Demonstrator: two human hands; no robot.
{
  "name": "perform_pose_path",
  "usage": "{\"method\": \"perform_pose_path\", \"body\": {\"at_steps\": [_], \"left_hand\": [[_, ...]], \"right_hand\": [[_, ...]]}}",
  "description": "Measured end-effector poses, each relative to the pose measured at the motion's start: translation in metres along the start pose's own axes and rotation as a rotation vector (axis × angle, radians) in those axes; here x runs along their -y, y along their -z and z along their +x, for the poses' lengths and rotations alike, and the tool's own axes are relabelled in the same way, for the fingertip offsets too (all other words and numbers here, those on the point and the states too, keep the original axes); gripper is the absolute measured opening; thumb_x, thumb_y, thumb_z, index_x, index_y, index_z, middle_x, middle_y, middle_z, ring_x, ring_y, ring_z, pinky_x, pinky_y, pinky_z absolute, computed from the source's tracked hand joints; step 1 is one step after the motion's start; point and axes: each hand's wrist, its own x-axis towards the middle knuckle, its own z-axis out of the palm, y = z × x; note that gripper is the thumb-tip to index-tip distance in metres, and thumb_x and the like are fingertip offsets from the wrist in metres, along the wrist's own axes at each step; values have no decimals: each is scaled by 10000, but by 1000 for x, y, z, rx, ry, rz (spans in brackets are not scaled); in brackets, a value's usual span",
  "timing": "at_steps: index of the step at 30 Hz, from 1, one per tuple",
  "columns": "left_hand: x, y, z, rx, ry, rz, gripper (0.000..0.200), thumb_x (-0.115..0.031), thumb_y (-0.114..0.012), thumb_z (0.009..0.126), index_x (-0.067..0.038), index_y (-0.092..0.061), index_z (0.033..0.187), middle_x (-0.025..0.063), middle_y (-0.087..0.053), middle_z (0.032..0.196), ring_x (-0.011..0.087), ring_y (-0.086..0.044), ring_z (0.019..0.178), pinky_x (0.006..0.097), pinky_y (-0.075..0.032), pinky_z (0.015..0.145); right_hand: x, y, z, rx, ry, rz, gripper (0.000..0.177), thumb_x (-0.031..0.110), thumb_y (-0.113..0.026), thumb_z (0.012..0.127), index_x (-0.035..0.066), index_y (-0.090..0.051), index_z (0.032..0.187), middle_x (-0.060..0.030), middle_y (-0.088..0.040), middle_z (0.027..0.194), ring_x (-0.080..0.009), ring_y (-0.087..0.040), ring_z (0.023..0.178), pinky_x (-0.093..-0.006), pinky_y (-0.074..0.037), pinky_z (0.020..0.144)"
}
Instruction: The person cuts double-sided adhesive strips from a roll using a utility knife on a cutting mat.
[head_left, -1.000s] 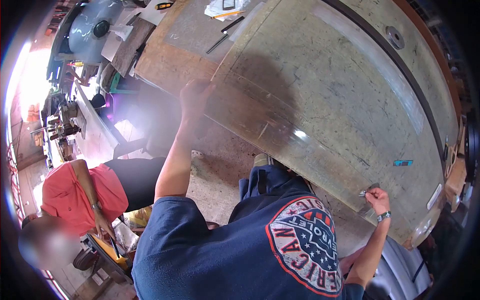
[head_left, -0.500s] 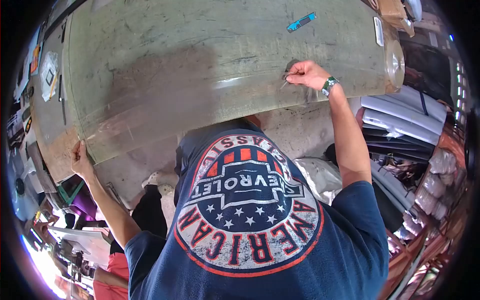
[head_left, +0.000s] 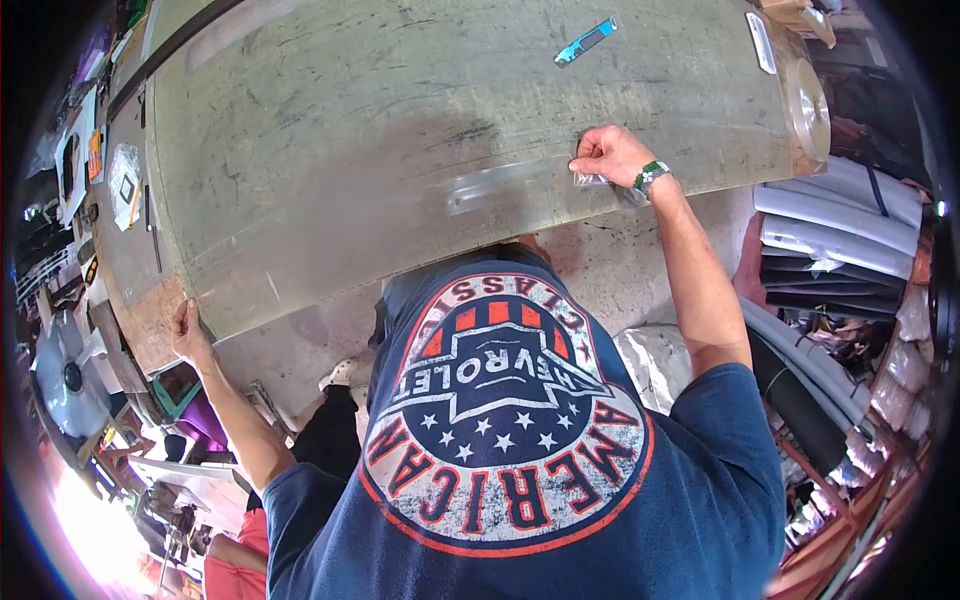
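A strip of clear plastic film (head_left: 482, 190) lies along the near edge of the worn green table top (head_left: 360, 85), visible mainly by its glare. My right hand (head_left: 612, 157), with a green and white bracelet at the wrist, is closed in a pinch on the film's crumpled right end, just above the table. At the table's near left corner, my left hand (head_left: 188, 332) has its fingers pressed together by the film's other end. What those fingers grip is too small to make out. A turquoise and black cutter knife (head_left: 586, 42) lies beyond my right hand.
A clear round roll (head_left: 806, 105) rests at the table's right end, near a white strip (head_left: 760, 43). Rolled grey sheets (head_left: 840, 230) are stacked to the right. A clear bag (head_left: 126, 185) lies at left. Another person's red clothing (head_left: 240, 560) shows lower left.
The view has shifted, so the table sits differently in frame. My right fingers have closed more around the film's end, and a thin pointed piece that showed below them is no longer visible.
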Motion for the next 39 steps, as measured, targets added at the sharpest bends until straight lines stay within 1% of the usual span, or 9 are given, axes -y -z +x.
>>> {"method": "perform_pose_path", "body": {"at_steps": [14,17,20,28,29,32,34,36,39], "left_hand": [[13,5,8,8,26,-16,230,-174,-808,925,-22,-754,1090,28,-730,1020,110,-632,930,253,-491,888],[14,6,10,39,41,-48,229,-173,-805,929,-23,-742,1090,22,-721,1013,105,-626,930,248,-487,884],[15,7,14,77,21,-64,232,-174,-800,934,-25,-725,1096,12,-709,999,97,-617,917,241,-485,872],[11,23,30,213,-12,112,343,-208,-786,941,12,-668,1178,34,-682,1044,106,-595,902,237,-477,854],[4,16,28,31,-78,359,453,-254,-805,909,43,-646,1212,107,-688,1111,175,-638,974,294,-507,900],[-58,-46,19,-204,-273,412,529,-284,-815,886,53,-635,1252,195,-684,1176,260,-655,1092,374,-517,973],[-200,-158,-74,54,-449,542,642,-378,-788,898,57,-614,1337,232,-663,1288,339,-630,1213,431,-469,1071],[-294,-250,-171,476,-617,457,474,-274,-782,881,-80,-684,1303,156,-568,1477,330,-525,1359,439,-413,1142],[-325,-356,-222,1121,-997,362,482,-199,-840,775,-196,-728,1243,67,-479,1584,352,-302,1512,504,-263,1241]], "right_hand": [[1,3,-2,-67,-60,-92,378,355,-885,779,54,-656,780,-102,-716,737,-227,-670,685,-384,-513,654],[1,2,-2,-93,-51,-84,407,332,-895,796,48,-605,764,-48,-651,657,-127,-580,606,-333,-469,566],[1,3,0,-115,-51,-109,427,337,-904,786,53,-586,766,-37,-628,643,-124,-551,600,-338,-446,552],[1,9,5,-63,-38,-186,465,411,-915,734,79,-599,817,-77,-669,757,-229,-626,718,-384,-487,656],[3,9,4,-46,-47,-210,471,440,-909,723,88,-619,843,-95,-703,831,-271,-666,804,-411,-511,717],[6,17,6,-44,-84,-230,500,496,-901,712,107,-647,898,-108,-743,953,-320,-712,939,-438,-541,811],[2,14,5,-43,-79,-225,508,509,-899,717,112,-652,914,-105,-745,972,-317,-713,954,-438,-543,820],[5,13,1,-33,-81,-233,515,524,-893,723,118,-660,937,-102,-747,998,-312,-714,974,-437,-545,835],[1,13,1,-57,-59,-224,512,526,-889,726,120,-666,943,-95,-751,1005,-314,-716,993,-438,-549,850]]}}
